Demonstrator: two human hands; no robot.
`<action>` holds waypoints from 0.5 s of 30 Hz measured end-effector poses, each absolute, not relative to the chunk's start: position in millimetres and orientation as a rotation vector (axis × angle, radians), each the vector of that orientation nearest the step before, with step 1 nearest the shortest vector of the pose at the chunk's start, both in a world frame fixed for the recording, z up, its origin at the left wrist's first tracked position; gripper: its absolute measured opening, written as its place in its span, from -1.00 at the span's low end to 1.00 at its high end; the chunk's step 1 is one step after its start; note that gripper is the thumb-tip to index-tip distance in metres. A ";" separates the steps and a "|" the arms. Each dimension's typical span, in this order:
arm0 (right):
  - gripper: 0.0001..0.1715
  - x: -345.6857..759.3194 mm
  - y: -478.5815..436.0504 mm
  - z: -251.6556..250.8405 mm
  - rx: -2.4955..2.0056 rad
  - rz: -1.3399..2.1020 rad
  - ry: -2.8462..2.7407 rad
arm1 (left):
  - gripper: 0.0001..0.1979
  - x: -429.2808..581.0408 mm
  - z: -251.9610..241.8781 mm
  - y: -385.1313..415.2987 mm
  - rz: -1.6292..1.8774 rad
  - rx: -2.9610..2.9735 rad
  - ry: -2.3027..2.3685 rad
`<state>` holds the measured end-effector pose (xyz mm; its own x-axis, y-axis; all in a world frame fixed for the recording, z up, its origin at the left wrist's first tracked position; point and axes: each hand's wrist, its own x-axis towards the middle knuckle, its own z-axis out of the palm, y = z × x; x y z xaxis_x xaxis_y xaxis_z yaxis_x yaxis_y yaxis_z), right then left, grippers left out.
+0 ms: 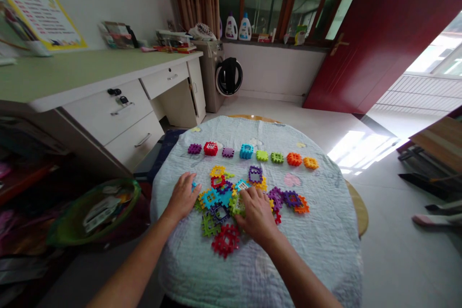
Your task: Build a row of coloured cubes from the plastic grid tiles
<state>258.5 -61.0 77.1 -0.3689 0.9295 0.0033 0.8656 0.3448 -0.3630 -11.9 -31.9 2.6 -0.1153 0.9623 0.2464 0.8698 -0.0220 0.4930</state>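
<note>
Head view. I see a round table (359, 207) under a pale blue quilted cloth (325, 245). The wooden rim shows bare at the far and right sides. The cloth overhangs the near and left edges.

Open room: the cloth is bare to the right of the work, along the near edge between the forearms, and in a narrow strip between the two groups of pieces. A white desk (119, 106) stands close on the left, and a green basket (72, 233) sits low beside the table. The floor to the right is open tile.

The pile of interlocking tiles (216, 199) lies at the table's centre. The pieces are flat, notched plastic squares with pierced middles, in mixed colours and overlapping. A red tile (226, 239) lies nearest me, with a green tile (208, 225) touching it. A row of eight tiles (262, 155) lies beyond the pile, spaced apart: purple, red, purple, blue, two green, two orange.

The left hand (184, 196) lies flat and released on the cloth at the pile's left edge, fingertips against the outermost pieces. The right hand (257, 211) rests palm down on the pile, fingers bent over a pale green tile (237, 206). I cannot tell whether it grasps that tile.
</note>
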 end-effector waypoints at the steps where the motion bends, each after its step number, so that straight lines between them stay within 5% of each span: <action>1: -0.57 257.9 -61.3 75.5 -1.628 0.444 -2.395 | -0.54 -7.4 5.6 -28.4 0.827 1.963 2.022; 15: -0.53 313.9 1.6 82.9 -1.543 0.482 -2.183 | -0.68 -9.2 8.4 -8.5 0.961 2.037 2.026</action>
<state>313.9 1.6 82.9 -0.2946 0.9455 0.1389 0.7990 0.3234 -0.5069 -9.2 -8.5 8.4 -0.0923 0.9320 0.3506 0.8612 -0.1020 0.4979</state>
